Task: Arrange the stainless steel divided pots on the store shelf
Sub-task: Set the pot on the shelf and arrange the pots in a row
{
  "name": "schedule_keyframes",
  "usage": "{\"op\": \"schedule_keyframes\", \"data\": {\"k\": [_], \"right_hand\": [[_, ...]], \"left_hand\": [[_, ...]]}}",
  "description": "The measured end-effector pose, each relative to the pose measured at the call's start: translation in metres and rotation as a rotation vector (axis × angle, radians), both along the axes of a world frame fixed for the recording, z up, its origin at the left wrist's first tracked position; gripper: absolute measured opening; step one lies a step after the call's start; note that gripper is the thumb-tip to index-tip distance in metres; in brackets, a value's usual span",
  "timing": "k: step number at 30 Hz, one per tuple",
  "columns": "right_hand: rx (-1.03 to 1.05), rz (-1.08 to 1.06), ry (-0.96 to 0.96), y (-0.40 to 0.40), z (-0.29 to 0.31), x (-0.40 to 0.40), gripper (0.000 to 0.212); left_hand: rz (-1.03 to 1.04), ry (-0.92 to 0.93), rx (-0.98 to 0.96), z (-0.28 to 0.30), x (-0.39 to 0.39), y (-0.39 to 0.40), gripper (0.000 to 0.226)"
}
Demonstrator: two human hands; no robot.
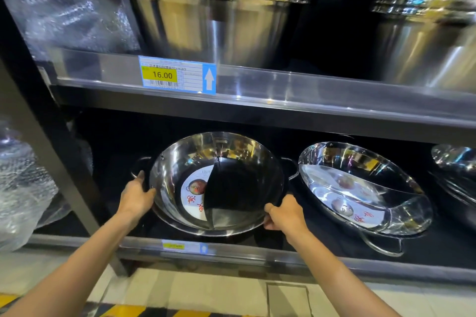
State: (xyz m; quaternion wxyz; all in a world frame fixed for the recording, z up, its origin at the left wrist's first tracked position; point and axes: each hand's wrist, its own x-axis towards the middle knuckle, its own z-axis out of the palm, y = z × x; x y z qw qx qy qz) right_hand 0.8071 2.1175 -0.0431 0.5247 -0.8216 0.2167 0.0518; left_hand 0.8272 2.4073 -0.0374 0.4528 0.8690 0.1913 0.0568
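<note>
A shiny divided pot (180, 162) with a curved middle wall and a round paper label inside leans tilted toward me on the lower shelf (231, 252). My left hand (136, 195) grips its left rim beside the side handle. My right hand (284, 213) holds the lower right rim. A second divided pot (360, 188) leans beside it on the right, its wire handle hanging over the shelf front. Part of a third pot (456, 162) shows at the far right edge.
The upper shelf (283, 85) carries stacked steel basins (206, 8) and another stack (425, 33), with a blue price tag (177, 74) reading 16.00. Bubble-wrapped goods (23, 175) fill the left bay. A black upright post (59, 149) separates the bays. Yellow-black floor tape runs below.
</note>
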Motion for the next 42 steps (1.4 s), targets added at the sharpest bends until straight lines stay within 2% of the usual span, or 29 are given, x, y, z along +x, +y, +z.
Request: {"op": "schedule_keyframes", "data": {"k": [2,5,12,15,18,22,29,32,34,36,37,39,40,42], "right_hand": [[-0.009,0.023,-0.008,-0.001,0.000,0.004,0.008],[-0.056,0.046,-0.008,-0.003,-0.002,0.012,0.049],[-0.018,0.082,-0.079,-0.001,-0.007,0.012,0.084],[0.144,0.137,-0.057,-0.008,-0.005,0.011,0.083],[0.336,0.279,-0.021,-0.023,0.000,0.008,0.088],[0.355,0.400,-0.030,-0.029,0.001,0.004,0.090],[0.350,0.429,0.048,-0.028,0.008,0.007,0.094],[0.228,0.389,0.074,-0.025,0.021,0.002,0.091],[0.017,0.323,0.012,-0.027,0.031,-0.008,0.079],[-0.129,0.221,-0.120,-0.041,0.037,-0.026,0.064],[-0.146,0.170,-0.187,-0.054,0.038,-0.039,0.057],[-0.249,0.052,-0.290,-0.093,0.040,-0.068,0.040],[-0.347,-0.026,-0.318,-0.119,0.040,-0.081,0.033],[-0.515,-0.214,-0.325,-0.174,0.039,-0.101,0.029]], "left_hand": [[-0.012,-0.019,-0.002,0.000,0.001,0.004,0.060],[-0.039,-0.022,0.006,-0.002,-0.003,0.005,0.059],[-0.089,-0.024,-0.057,-0.004,0.001,0.016,0.059],[-0.174,0.002,-0.072,-0.007,0.004,0.020,0.068],[-0.313,0.030,0.013,-0.011,0.008,0.022,0.078],[-0.370,0.016,0.040,-0.013,0.010,0.025,0.080],[-0.402,0.036,0.002,-0.014,0.015,0.032,0.083],[-0.345,0.115,-0.008,-0.001,0.003,0.027,0.083],[-0.190,0.090,0.274,0.011,-0.008,0.018,0.080],[-0.076,-0.121,0.608,0.027,-0.020,-0.001,0.063],[-0.078,-0.276,0.662,0.036,-0.030,-0.018,0.048],[-0.240,-0.447,0.469,0.053,-0.050,-0.069,0.027],[-0.336,-0.459,0.302,0.058,-0.058,-0.099,0.025],[-0.496,-0.367,0.033,0.059,-0.062,-0.163,0.024]]}}
